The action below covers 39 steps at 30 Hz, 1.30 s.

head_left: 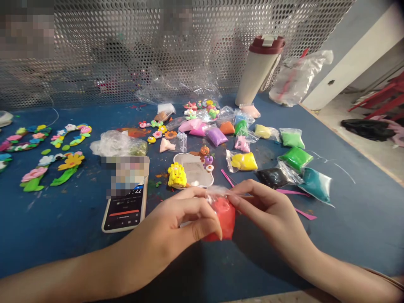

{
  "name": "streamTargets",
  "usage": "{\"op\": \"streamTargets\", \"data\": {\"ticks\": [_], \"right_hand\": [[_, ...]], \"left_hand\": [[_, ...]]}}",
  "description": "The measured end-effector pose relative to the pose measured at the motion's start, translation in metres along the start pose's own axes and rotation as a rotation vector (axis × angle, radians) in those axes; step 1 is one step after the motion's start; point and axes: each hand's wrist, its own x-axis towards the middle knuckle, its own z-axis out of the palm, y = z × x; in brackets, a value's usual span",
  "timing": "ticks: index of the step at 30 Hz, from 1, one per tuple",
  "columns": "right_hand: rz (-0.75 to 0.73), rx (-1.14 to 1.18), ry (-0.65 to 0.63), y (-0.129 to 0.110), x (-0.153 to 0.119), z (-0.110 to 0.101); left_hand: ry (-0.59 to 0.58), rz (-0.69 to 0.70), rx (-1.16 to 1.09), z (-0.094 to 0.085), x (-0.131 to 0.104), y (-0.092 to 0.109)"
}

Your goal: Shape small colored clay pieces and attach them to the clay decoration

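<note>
A clear plastic bag of red modelling clay [225,216] is held between my two hands above the blue table. My left hand [186,219] grips its left side, thumb in front. At the bag's upper right edge, the fingers of my right hand [261,202] pinch the clear plastic. Just beyond the bag lies a small pale board [197,174] with a rounded outline. A yellow clay figure [177,174] with a face stands at the board's left. Small orange and purple clay figures [206,155] sit at its upper right edge. A pink tool [227,178] lies behind my hands.
Bags of coloured clay, such as a yellow one [243,161] and a teal one [316,185], are spread over the table [356,235]. A phone [124,210] lies left, near flower-decorated clay pieces [71,164]. A tumbler [259,71] stands before the perforated metal screen [126,54].
</note>
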Motion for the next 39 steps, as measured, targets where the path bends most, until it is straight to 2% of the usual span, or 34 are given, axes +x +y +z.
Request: {"op": "streamTargets", "data": {"ticks": [2,7,13,15,18,22,26,32,34,39], "right_hand": [[-0.006,0.002,0.031,0.000,-0.001,0.001],[-0.038,-0.034,0.028,-0.003,-0.004,0.002],[-0.143,-0.219,-0.014,-0.005,0.001,-0.003],[-0.188,-0.280,-0.056,-0.005,0.003,-0.004],[-0.257,-0.307,-0.128,-0.004,0.003,-0.004],[-0.324,-0.332,-0.092,-0.004,-0.003,-0.002],[-0.295,-0.290,-0.067,-0.005,-0.007,0.000],[-0.079,-0.177,-0.161,-0.004,0.000,0.001],[-0.097,-0.226,-0.179,-0.004,0.002,0.001],[-0.260,-0.344,-0.156,-0.006,0.000,0.002]], "left_hand": [[-0.037,0.015,0.044,0.003,0.000,0.002],[-0.114,-0.046,0.160,0.006,-0.001,0.002],[-0.034,0.084,0.266,0.011,-0.003,-0.009],[-0.047,0.115,0.307,0.013,-0.004,-0.010],[-0.093,0.108,0.335,0.015,-0.005,-0.009],[-0.096,0.094,0.273,0.015,-0.005,-0.006],[-0.119,0.083,0.233,0.013,-0.004,-0.004],[-0.096,0.039,0.261,0.013,-0.004,-0.007],[-0.102,0.030,0.283,0.014,-0.005,-0.008],[-0.148,0.028,0.297,0.016,-0.005,-0.009]]}}
